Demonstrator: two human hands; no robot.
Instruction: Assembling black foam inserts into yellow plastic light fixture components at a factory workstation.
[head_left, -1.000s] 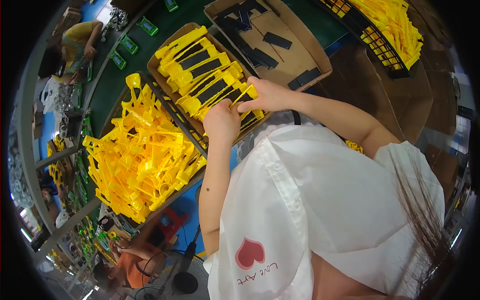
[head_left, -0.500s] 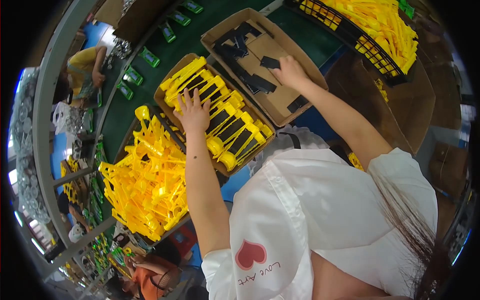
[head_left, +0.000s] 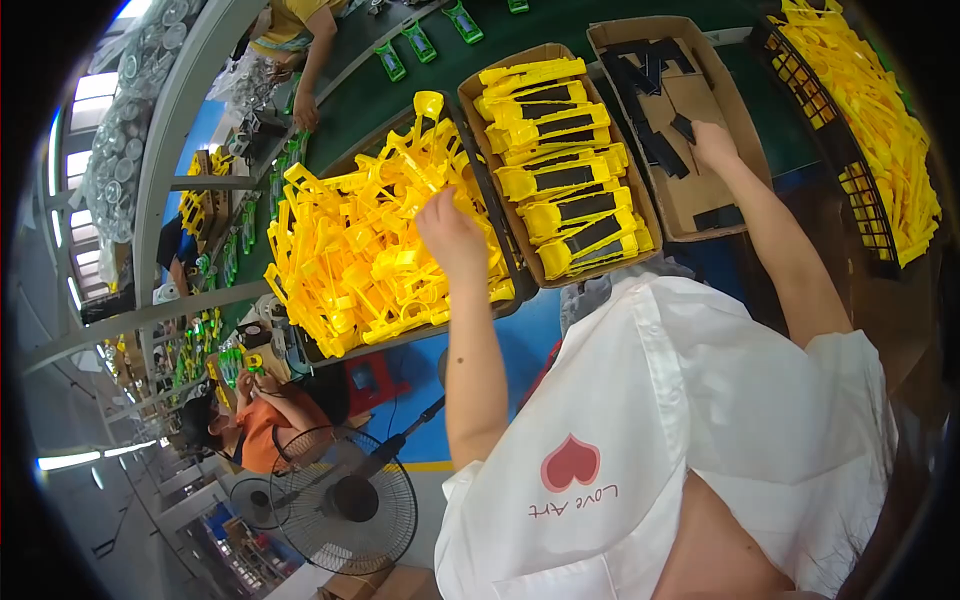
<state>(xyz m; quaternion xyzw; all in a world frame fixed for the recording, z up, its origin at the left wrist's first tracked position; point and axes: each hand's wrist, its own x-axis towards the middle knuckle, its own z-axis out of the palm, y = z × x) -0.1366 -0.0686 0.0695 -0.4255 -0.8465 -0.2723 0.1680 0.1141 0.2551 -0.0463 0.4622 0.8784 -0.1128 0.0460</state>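
Note:
My left hand is over a heaped pile of yellow plastic parts in a dark crate, its fingers closed on one slender yellow plastic part. My right hand pinches a small black rectangular piece above a cardboard box holding several more black pieces. Between the hands, another cardboard box contains stacked rows of yellow parts with black pieces among them.
At the right, a black mesh basket is heaped with yellow parts. Green devices lie along the green bench at the back. A co-worker's arm reaches in at the upper left. A floor fan and a person in orange appear lower left.
My left hand has left the middle box and moved onto the yellow pile, its spread fingers now closed. My right hand still grips a black piece. The view has swung left.

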